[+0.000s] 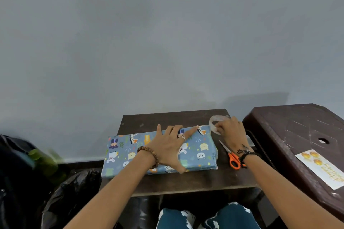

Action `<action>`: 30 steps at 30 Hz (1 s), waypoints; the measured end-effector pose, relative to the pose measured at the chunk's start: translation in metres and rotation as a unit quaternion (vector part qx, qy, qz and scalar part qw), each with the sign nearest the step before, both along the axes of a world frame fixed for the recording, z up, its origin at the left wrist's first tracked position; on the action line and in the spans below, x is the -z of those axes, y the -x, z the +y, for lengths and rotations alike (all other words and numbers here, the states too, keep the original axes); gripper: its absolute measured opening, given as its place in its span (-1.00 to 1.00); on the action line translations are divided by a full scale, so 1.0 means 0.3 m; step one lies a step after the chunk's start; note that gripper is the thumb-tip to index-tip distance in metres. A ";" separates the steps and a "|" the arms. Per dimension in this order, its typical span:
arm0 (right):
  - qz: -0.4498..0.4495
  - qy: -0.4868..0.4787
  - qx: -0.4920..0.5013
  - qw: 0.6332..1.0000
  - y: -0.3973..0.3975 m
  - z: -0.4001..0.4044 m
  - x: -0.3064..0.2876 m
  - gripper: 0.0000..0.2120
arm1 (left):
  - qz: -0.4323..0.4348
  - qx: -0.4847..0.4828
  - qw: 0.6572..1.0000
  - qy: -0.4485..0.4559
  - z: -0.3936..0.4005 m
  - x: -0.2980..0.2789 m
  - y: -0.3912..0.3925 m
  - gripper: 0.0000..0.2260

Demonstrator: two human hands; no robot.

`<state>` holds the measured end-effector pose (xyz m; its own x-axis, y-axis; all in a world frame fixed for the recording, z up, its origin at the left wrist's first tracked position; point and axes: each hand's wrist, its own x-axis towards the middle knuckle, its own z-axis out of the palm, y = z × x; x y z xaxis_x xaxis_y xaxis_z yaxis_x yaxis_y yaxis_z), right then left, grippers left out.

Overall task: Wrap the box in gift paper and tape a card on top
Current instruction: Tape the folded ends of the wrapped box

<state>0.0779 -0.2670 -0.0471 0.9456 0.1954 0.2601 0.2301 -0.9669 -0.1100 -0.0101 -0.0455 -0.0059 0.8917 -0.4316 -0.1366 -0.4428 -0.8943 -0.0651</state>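
Grey wall (167,33) fills the room behind your small dark table (186,182), with a brown plastic stool (290,132) to its right carrying the card (322,169). Box (130,154), wrapped in blue animal-print paper, lies flat across the table. Your left hand (171,148) presses on it with fingers spread; your right hand (232,132) grips the clear tape roll (214,122) beside the box, near orange-handled scissors (232,156).

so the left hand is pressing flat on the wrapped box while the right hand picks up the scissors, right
Not quite. In the head view the right hand grips the tape roll, not the scissors, which lie untouched on the table. The left hand does press flat on the wrapped box.
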 end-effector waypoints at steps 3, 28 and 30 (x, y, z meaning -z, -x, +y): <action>-0.011 -0.054 0.005 0.998 -0.017 0.006 -0.026 -0.75 | 0.038 -0.025 0.999 0.011 -0.006 -0.003 -0.029 0.02; 0.098 -0.200 -0.123 0.967 0.195 0.312 0.008 -0.58 | -0.055 -0.304 0.944 0.118 0.018 0.145 0.045 -0.52; 0.086 -0.120 -0.145 0.978 0.251 0.398 0.071 -0.57 | -0.052 -0.354 0.929 0.098 0.054 0.177 0.087 -0.51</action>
<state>0.0027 -0.1477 -0.0682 0.8931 0.4147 0.1743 0.4493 -0.8050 -0.3874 -0.0361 -0.0294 -0.0590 0.9653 0.2605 -0.0153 0.2604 -0.9581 0.1195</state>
